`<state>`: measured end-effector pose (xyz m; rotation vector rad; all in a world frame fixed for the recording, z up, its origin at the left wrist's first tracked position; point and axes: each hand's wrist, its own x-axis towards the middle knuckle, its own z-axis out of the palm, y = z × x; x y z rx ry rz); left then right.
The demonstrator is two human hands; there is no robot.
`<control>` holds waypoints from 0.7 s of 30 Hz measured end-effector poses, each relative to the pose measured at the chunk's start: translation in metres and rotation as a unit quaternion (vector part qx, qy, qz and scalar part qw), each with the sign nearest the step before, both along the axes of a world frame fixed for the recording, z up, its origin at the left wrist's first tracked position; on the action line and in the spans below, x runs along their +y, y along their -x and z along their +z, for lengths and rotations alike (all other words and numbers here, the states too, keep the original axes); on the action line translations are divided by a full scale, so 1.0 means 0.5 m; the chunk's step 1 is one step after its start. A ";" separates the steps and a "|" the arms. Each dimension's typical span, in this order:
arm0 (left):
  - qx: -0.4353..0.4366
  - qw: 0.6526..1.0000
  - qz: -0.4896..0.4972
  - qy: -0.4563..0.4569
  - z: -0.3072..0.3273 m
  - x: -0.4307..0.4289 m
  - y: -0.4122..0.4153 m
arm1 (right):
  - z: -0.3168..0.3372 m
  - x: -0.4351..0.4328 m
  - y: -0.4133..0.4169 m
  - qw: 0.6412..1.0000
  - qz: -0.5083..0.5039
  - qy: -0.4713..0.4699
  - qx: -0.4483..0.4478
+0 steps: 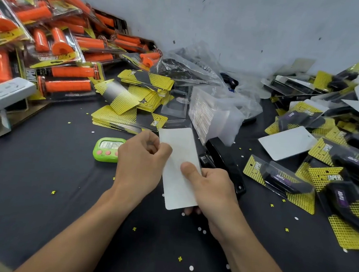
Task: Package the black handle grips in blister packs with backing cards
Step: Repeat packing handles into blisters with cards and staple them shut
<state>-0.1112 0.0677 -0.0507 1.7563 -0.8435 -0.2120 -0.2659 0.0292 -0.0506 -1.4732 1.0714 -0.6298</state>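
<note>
Both hands hold one backing card [178,153], white side up, above the black table. My left hand [141,160] pinches its left edge near the top. My right hand [211,187] grips its lower right, thumb on the white face, fingers hidden beneath. Whether a blister or grip sits under the card is hidden. A black stapler [226,162] lies just right of the card. Stacks of yellow-and-black backing cards [133,100] lie beyond the hands. A stack of clear blister shells [211,114] stands behind the card. Finished packs of black grips [280,176] pile up on the right.
A heap of packaged orange grips [51,42] fills the far left. A green digital timer [108,149] sits left of my left hand. A white power strip [5,92] rests at the left edge. Crumpled clear plastic bags [193,69] lie against the grey wall. Paper punch-outs dot the table.
</note>
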 end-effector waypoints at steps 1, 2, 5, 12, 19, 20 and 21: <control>-0.003 1.000 0.008 -0.005 0.000 -0.002 -0.002 | -0.001 -0.002 0.003 0.999 0.030 -0.023 -0.031; -0.004 1.000 0.021 -0.009 0.000 -0.003 -0.004 | 0.000 -0.001 0.006 0.994 0.074 -0.048 -0.063; 0.001 0.999 0.042 -0.024 -0.002 -0.007 -0.014 | -0.003 0.006 0.012 0.983 0.141 -0.070 -0.092; 0.073 0.995 -0.066 -0.003 0.012 0.003 -0.002 | 0.002 0.005 0.003 0.998 -0.005 -0.039 -0.055; 0.071 0.994 -0.078 0.010 0.004 0.002 -0.006 | 0.006 0.014 0.003 0.996 -0.001 0.038 -0.079; 0.042 0.997 -0.068 0.006 0.001 0.002 -0.006 | 0.004 0.013 0.003 0.992 -0.037 0.113 -0.027; 0.002 0.998 -0.064 0.004 0.000 0.003 -0.005 | 0.001 0.014 0.003 0.977 -0.077 0.200 0.025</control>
